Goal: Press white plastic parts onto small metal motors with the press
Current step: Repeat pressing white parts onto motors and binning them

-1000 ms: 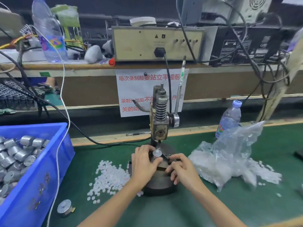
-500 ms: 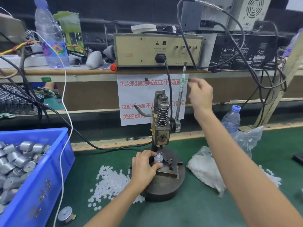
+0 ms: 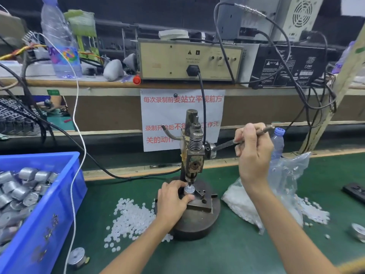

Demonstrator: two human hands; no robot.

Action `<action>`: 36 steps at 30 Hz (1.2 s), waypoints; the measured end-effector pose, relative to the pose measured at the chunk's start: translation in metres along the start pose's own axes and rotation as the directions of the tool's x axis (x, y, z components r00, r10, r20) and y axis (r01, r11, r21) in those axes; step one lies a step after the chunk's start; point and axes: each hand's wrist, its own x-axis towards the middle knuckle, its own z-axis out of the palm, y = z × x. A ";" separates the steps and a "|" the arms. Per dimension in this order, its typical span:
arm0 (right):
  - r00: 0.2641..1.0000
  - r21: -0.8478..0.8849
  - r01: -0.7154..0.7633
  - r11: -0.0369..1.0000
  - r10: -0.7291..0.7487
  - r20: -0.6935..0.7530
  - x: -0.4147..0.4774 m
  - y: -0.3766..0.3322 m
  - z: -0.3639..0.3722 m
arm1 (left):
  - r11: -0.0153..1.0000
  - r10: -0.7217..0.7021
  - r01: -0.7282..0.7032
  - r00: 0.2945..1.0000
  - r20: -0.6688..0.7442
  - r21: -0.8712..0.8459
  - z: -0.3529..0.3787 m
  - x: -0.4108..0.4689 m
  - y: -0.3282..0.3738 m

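Observation:
A small hand press (image 3: 194, 155) stands on a round dark base (image 3: 199, 220) in the middle of the green mat. Its lever (image 3: 225, 144) is pulled down to the right and my right hand (image 3: 253, 153) grips it. The ram tip touches the top of a small metal motor (image 3: 189, 190) seated on the press fixture. My left hand (image 3: 173, 200) holds that motor between thumb and fingers. Loose white plastic parts (image 3: 129, 216) lie in a heap left of the base.
A blue bin (image 3: 45, 210) of metal motors fills the left edge. A clear bag (image 3: 276, 196) of white parts and a water bottle (image 3: 277, 141) sit right of the press. Single motors lie at the front left (image 3: 77, 258) and far right (image 3: 358, 232). Cables hang over the shelf behind.
My right hand left the press base, rose to the upright lever, and has now pulled it down to the right. The ram has come down onto the motor. My left hand stayed on the motor.

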 end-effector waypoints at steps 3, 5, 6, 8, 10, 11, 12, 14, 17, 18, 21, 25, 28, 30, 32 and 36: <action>1.000 0.001 0.011 1.000 -0.011 -0.008 -0.005 0.000 0.000 | 1.000 -0.001 0.001 1.000 -0.010 -0.016 0.002 0.000 -0.001; 0.999 0.012 0.043 0.999 -0.043 -0.027 -0.008 0.002 0.000 | 1.000 0.002 -0.002 1.000 -0.016 -0.022 0.003 0.000 -0.002; 0.998 0.030 0.062 0.998 -0.061 -0.032 -0.011 0.004 -0.001 | 1.000 0.008 -0.008 1.000 -0.018 -0.019 0.003 0.000 -0.003; 0.995 0.059 0.093 0.994 -0.091 -0.034 -0.016 0.005 -0.001 | 1.000 0.027 -0.027 0.999 -0.022 -0.008 0.004 0.000 -0.004; 0.993 0.041 0.115 0.993 -0.113 -0.039 -0.016 0.007 0.001 | 0.999 0.037 -0.037 0.999 -0.024 0.011 0.005 0.001 -0.005; 0.992 0.019 0.118 0.993 -0.117 -0.051 -0.014 0.008 0.002 | 0.999 0.039 -0.039 0.999 -0.019 0.018 0.005 0.001 -0.005; 0.991 -0.003 0.118 0.993 -0.118 -0.064 -0.010 0.008 0.004 | 0.999 0.040 -0.040 0.999 -0.016 0.023 0.005 0.000 -0.005; 0.991 -0.050 0.105 0.993 -0.108 -0.074 0.002 0.009 0.008 | 0.998 0.048 -0.048 0.999 -0.006 0.033 0.004 0.000 -0.005; 0.996 -0.148 0.060 0.987 -0.068 -0.051 0.033 0.007 0.019 | 0.996 0.064 -0.064 0.998 0.006 0.055 0.002 0.000 -0.003; 0.998 -0.180 0.044 0.983 -0.051 -0.033 0.046 0.007 0.024 | 0.996 0.063 -0.064 0.998 0.011 0.066 0.001 0.000 -0.002; 0.999 -0.303 -0.029 0.952 0.039 0.028 0.073 0.012 0.035 | 0.992 0.058 -0.061 0.998 0.029 0.108 -0.001 0.001 0.002; 0.945 -0.335 -0.231 0.913 0.293 0.148 0.060 0.032 0.032 | 0.987 0.060 -0.064 0.998 0.030 0.147 -0.002 0.001 0.004; 0.937 -0.412 -0.244 0.878 0.324 0.134 0.020 0.050 0.017 | 0.985 0.067 -0.070 0.997 0.023 0.160 -0.001 0.000 0.002; 0.944 -0.413 -0.248 0.876 0.314 0.099 -0.007 0.059 0.008 | 0.984 0.069 -0.072 0.997 0.024 0.162 0.000 0.001 0.001; 0.941 -0.403 -0.255 0.879 0.322 0.107 -0.031 0.067 0.000 | 0.983 0.063 -0.067 0.998 0.030 0.169 0.001 0.002 0.000; 0.862 -0.522 -0.229 0.822 0.421 0.284 -0.075 0.080 -0.008 | 0.981 0.060 -0.065 0.998 0.032 0.183 0.002 0.002 0.000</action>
